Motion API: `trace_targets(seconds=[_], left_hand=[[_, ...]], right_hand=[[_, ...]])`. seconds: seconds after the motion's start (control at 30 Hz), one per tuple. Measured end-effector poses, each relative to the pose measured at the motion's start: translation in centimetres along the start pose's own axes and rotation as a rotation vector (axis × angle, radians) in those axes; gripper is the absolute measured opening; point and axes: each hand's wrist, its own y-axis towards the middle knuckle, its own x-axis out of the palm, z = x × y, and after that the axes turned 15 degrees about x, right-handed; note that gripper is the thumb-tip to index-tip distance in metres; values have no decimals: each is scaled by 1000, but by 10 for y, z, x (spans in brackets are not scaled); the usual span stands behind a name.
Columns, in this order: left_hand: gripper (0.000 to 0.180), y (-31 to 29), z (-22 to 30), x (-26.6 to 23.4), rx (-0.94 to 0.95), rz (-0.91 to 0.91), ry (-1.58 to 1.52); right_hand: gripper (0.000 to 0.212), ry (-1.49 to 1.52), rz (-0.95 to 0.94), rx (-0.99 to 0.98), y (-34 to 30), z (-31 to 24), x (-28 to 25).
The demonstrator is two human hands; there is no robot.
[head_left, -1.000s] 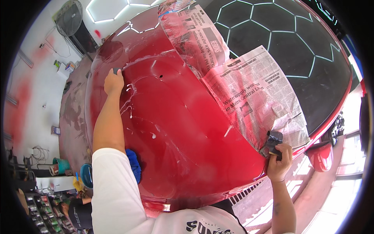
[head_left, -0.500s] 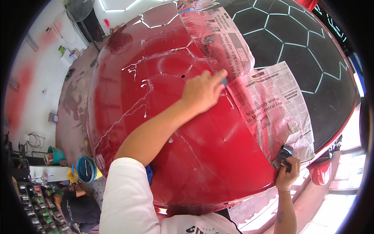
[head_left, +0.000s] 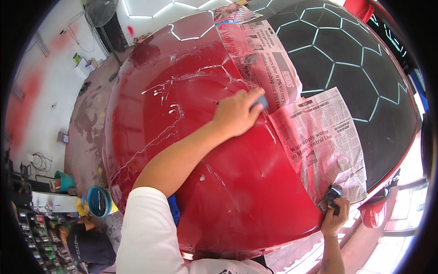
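Note:
My left hand [head_left: 237, 114] is closed round a small grey-blue block [head_left: 261, 102], pressing it on a wet red car hood [head_left: 255, 192] beside the newspaper edge. Milky streaks of liquid [head_left: 171, 82] run over the paint around and beyond this hand. At the lower right, the fingers of my right hand [head_left: 336, 220] grip a dark, crumpled-looking piece [head_left: 333, 195] with a yellowish edge, whose kind I cannot make out. It rests at the near corner of a red-stained newspaper sheet [head_left: 326, 123]. A second newspaper sheet [head_left: 269, 59] lies farther up along the windshield.
A dark windshield [head_left: 328, 50] reflects hexagonal lights. Left of the car stand a blue bucket [head_left: 98, 201], a green bucket [head_left: 67, 181] and a stand fan [head_left: 101, 13]. A person in a dark shirt [head_left: 91, 244] is at lower left. A blue cloth [head_left: 174, 209] shows by my left arm.
The whole view has shifted, so the car sits slightly lower in it. My left hand has slid the block a little farther up the hood edge; my right hand stays at the newspaper corner.

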Motion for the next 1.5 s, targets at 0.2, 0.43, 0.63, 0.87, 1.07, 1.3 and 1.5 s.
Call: trace_targets(seconds=[0.2,0.43,0.63,0.87,1.07,1.3,1.5], left_hand=[[45,46,-100,5,85,63,69],[56,95,-278,-32,-521,155,329],[56,45,-304,-87,-807,169,517],[47,57,-110,-42,41,195,56],[50,2,-34,-8,391,-138,-193],[50,124,-250,-12,-52,91,309],[53,106,-339,-45,-681,223,446]], right_hand=[[22,-41,-4,-4,0,-2,0],[22,-97,5,18,0,-2,-1],[24,-86,11,23,-2,2,-1],[25,-83,23,36,-2,0,0],[25,-96,23,72,-3,0,3],[22,-112,-5,98,-2,0,1],[21,-105,0,60,-2,-1,-1]])
